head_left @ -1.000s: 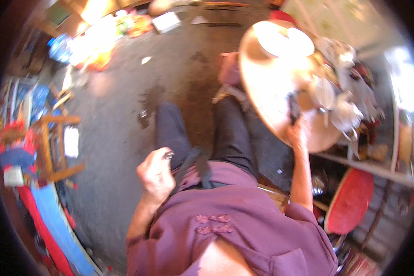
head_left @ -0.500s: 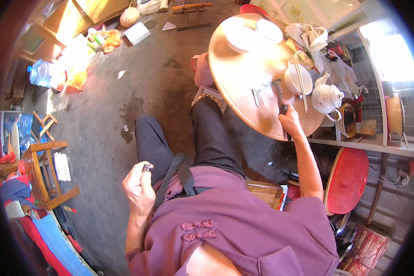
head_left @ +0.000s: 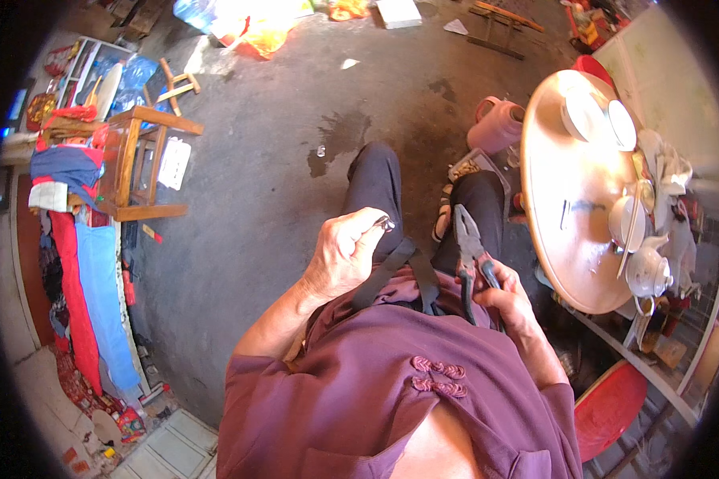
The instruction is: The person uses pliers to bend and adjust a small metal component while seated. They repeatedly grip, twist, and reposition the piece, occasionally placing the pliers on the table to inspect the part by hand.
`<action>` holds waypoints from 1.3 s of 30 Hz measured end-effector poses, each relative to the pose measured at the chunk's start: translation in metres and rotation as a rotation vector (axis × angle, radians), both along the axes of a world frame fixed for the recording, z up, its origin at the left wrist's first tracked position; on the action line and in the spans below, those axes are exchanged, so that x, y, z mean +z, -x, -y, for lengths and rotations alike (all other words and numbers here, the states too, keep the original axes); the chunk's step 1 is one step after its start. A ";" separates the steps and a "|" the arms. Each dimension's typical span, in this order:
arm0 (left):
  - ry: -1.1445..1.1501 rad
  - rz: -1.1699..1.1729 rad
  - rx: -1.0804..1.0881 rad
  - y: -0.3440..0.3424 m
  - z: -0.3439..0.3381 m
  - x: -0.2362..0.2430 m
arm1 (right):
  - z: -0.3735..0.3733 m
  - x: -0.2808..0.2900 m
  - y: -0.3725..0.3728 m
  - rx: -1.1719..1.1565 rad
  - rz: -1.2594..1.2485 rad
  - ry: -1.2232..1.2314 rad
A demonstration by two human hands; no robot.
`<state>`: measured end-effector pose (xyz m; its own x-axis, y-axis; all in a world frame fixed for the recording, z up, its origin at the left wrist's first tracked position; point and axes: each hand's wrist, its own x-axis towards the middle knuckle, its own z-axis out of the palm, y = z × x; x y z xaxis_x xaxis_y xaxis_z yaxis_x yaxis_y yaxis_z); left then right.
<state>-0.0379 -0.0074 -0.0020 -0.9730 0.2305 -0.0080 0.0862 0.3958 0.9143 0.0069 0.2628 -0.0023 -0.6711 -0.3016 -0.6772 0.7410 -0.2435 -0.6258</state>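
My left hand (head_left: pixel 345 246) is closed in a pinch over my lap, with a small dark shiny piece (head_left: pixel 386 224) between thumb and fingertips. It is too small to name its kind. Across my lap lies a dark strap (head_left: pixel 391 271), just below that hand. A pair of pliers (head_left: pixel 469 239) is gripped in my right hand (head_left: pixel 507 297), over my other thigh. Its jaws point away from me, and its dark handles are spread slightly apart. Nothing shows between the jaws.
To the right stands a round wooden table (head_left: pixel 563 172) with white bowls, chopsticks and a white teapot (head_left: pixel 649 270). A pink jug-like container (head_left: pixel 497 126) is beside it, near a tray on the floor. A wooden chair (head_left: pixel 140 164) stands at the left.
My right hand has come back from the tabletop to my lap, bringing the pliers. My left hand, still pinching the small piece, is now nearer to them. The view has turned left.
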 end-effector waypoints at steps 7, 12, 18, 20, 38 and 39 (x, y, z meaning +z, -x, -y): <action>0.106 -0.174 0.009 -0.002 0.020 0.001 | -0.024 -0.020 -0.004 0.415 -0.113 0.238; 0.241 -0.318 -0.058 -0.001 0.028 0.007 | -0.027 0.005 0.002 0.311 -0.028 0.153; 0.287 -0.354 -0.111 -0.001 0.028 0.018 | -0.022 0.009 -0.011 0.248 -0.016 0.052; 0.302 -0.355 -0.116 -0.002 0.028 0.019 | -0.028 0.007 -0.014 0.252 -0.009 -0.027; 0.213 -0.343 -0.051 -0.007 0.024 0.005 | -0.035 0.015 -0.035 0.056 -0.036 0.065; 0.208 -0.328 -0.052 -0.007 0.023 0.002 | -0.041 0.017 -0.031 0.093 0.017 0.058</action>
